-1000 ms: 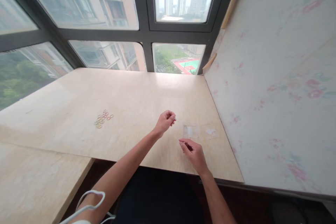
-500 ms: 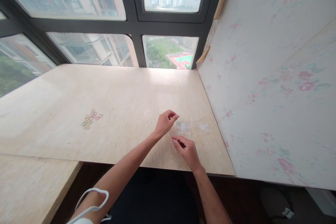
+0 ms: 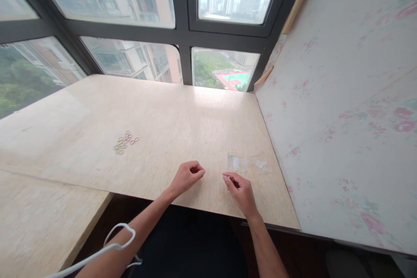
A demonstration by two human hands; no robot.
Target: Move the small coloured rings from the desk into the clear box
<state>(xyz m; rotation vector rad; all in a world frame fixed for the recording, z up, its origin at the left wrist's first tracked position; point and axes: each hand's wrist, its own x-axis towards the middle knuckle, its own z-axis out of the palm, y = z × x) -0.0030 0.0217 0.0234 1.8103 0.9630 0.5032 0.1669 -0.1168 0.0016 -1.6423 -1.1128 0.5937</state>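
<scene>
At left on the bench (image 3: 176, 115), a cluster of rings (image 3: 125, 140); at right, a plastic box (image 3: 239, 162), then a lid (image 3: 261, 164). Before the box, the right hand (image 3: 241, 189); left of that, the left hand (image 3: 187, 177). Behind, a window (image 3: 185, 34); far right, a wall (image 3: 345, 152).

Coloured rings (image 3: 126, 141) (loosely piled) lie left of a clear box (image 3: 242, 164).

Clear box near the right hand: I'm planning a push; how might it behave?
The clear box looks thin-walled, so probably light. Lying flat on the smooth tabletop, it would likely slide rather than tip. Greenish bits in its corner might shift.
</scene>
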